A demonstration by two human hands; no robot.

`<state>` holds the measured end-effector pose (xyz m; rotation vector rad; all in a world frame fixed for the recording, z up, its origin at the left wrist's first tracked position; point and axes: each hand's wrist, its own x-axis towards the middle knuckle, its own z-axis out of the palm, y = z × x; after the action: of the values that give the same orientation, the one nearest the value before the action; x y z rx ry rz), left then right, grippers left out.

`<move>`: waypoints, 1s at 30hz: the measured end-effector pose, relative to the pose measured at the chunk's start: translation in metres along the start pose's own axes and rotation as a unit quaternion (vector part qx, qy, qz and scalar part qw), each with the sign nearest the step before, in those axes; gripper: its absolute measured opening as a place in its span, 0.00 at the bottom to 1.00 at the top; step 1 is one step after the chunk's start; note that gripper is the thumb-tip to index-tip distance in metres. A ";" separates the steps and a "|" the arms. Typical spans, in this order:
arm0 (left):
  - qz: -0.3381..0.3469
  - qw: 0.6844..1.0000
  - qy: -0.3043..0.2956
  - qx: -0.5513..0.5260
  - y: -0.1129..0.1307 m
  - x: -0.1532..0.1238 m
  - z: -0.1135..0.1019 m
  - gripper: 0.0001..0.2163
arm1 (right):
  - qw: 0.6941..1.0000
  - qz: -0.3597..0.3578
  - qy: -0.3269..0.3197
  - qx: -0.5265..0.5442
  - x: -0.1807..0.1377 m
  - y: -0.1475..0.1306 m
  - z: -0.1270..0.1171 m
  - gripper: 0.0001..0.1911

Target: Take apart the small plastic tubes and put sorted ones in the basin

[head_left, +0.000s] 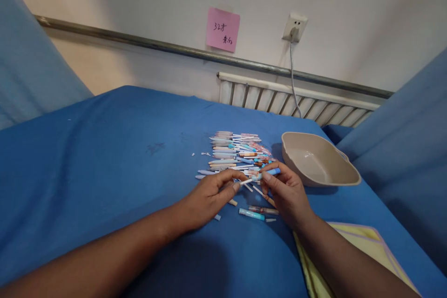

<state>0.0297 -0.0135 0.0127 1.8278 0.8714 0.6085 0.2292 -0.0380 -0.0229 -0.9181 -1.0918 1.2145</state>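
Between both hands is a pen [257, 177] with a light-blue and darker blue body and a thin white stick at its left end. The fingers of my right hand [287, 188] are closed around the blue body. At the tip of the white stick, my left hand [213, 195] pinches with thumb and forefinger. Just beyond the hands lies a row of pens and pen parts [223, 155], some grey-white, others with orange, brown or blue pieces. Nearer me, a turquoise pen piece [251, 214] and a brownish one [265, 210] rest on the blue cloth.
A beige basin [314, 156] stands at the right of the pens. Below it lies a folded yellow towel [363, 242], partly under my right forearm. A blue cloth [104, 172] covers the surface. Behind are a radiator [272, 98], a metal rail [157, 45] and a plugged socket [295, 27].
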 end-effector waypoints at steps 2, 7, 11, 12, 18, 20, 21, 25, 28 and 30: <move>-0.013 0.999 0.002 -0.030 -0.002 0.002 -0.002 0.12 | 1.000 -0.005 0.005 0.000 0.001 0.001 0.000 0.09; -0.076 0.993 0.011 -0.092 -0.007 0.006 -0.007 0.13 | 0.997 -0.037 0.067 -0.028 0.004 0.001 0.001 0.10; -0.133 0.979 0.022 -0.153 -0.010 0.010 -0.013 0.16 | 0.986 -0.083 0.136 -0.045 0.007 -0.004 0.001 0.09; -0.142 0.976 0.027 -0.164 -0.011 0.011 -0.015 0.16 | 0.983 -0.096 0.148 -0.051 0.009 -0.006 0.002 0.09; -0.147 0.970 0.034 -0.188 -0.009 0.013 -0.019 0.18 | 0.972 -0.155 0.120 -0.128 0.012 -0.006 0.003 0.06; -0.144 0.970 0.039 -0.193 -0.008 0.013 -0.019 0.17 | 0.961 -0.174 0.093 -0.191 0.011 -0.005 0.002 0.05; -0.141 0.970 0.042 -0.195 -0.008 0.013 -0.019 0.16 | 0.952 -0.187 0.081 -0.230 0.010 -0.005 0.002 0.05; -0.133 0.969 0.051 -0.202 -0.009 0.013 -0.019 0.15 | 0.910 -0.214 0.035 -0.354 0.009 -0.004 -0.004 0.06; -0.128 0.969 0.051 -0.207 -0.010 0.013 -0.018 0.15 | 0.872 -0.182 -0.008 -0.454 0.011 -0.007 -0.011 0.03; -0.124 0.968 0.055 -0.212 -0.010 0.013 -0.016 0.15 | 0.829 -0.151 -0.046 -0.536 0.013 -0.009 -0.017 0.07</move>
<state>0.0227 0.0081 0.0102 1.2883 0.9439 0.6792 0.2482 -0.0264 -0.0165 -1.4344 -1.9719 0.2873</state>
